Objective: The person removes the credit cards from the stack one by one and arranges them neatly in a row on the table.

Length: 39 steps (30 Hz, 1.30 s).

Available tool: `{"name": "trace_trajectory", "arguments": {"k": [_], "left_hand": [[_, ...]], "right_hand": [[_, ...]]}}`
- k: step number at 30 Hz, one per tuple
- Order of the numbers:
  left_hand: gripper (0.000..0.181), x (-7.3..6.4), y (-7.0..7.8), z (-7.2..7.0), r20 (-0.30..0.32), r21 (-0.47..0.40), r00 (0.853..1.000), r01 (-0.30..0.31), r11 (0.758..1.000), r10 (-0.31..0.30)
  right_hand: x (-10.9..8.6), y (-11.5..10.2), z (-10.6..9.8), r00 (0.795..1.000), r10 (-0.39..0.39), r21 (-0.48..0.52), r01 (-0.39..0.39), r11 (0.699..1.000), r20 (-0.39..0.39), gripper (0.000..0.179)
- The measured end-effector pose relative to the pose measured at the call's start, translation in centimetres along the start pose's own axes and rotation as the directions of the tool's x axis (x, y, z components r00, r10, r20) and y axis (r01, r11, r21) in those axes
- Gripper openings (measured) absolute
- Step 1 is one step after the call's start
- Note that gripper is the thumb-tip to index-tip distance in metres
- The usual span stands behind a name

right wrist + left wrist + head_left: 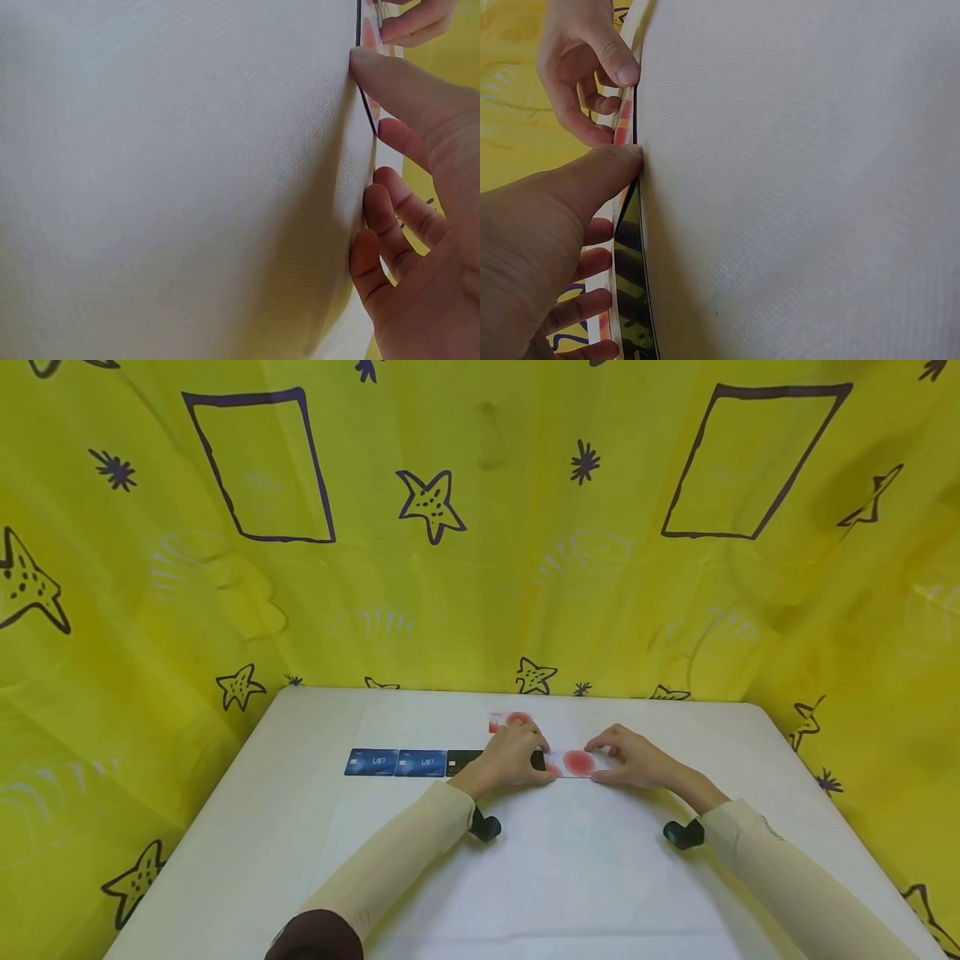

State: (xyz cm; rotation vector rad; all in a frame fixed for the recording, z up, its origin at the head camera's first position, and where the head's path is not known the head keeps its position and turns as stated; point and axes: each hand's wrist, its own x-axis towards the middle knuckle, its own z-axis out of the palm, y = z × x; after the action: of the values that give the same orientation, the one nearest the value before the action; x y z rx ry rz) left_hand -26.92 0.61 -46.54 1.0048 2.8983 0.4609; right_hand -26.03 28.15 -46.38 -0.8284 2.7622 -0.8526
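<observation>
A white card with a red circle (578, 763) lies flat at the right end of a row of cards. My left hand (513, 756) pinches its left part, thumb at the near edge and a finger at the far edge. From the right, my right hand (637, 758) pinches the same card, also by its near and far edges. Just left of it in the row is a black card area (462, 763), partly hidden under my left hand. In the left wrist view, a dark card (634, 277) runs below the left thumb.
Two blue VIP cards (373, 762) continue the row leftward. Another white card with a red circle (497, 722) lies behind the row, partly covered by the left hand. The white table (570, 877) meets a yellow patterned curtain (480, 593) at the back and sides.
</observation>
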Motion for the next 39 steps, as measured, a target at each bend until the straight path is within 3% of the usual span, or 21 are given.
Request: {"name": "trace_trajectory", "arguments": {"k": [18,39], "left_hand": [[0.046,-0.07,-0.06,0.14,-0.002,0.019,1.0,-0.007,1.0,0.007],[0.045,-0.19,-0.02,-0.04,-0.005,0.02,1.0,-0.008,1.0,0.008]], "right_hand": [[-0.2,0.06,0.11,1.0,0.028,0.009,-0.028,1.0,0.012,0.042],[-0.26,-0.12,0.05,1.0,0.008,0.018,-0.008,1.0,0.001,0.04]]}}
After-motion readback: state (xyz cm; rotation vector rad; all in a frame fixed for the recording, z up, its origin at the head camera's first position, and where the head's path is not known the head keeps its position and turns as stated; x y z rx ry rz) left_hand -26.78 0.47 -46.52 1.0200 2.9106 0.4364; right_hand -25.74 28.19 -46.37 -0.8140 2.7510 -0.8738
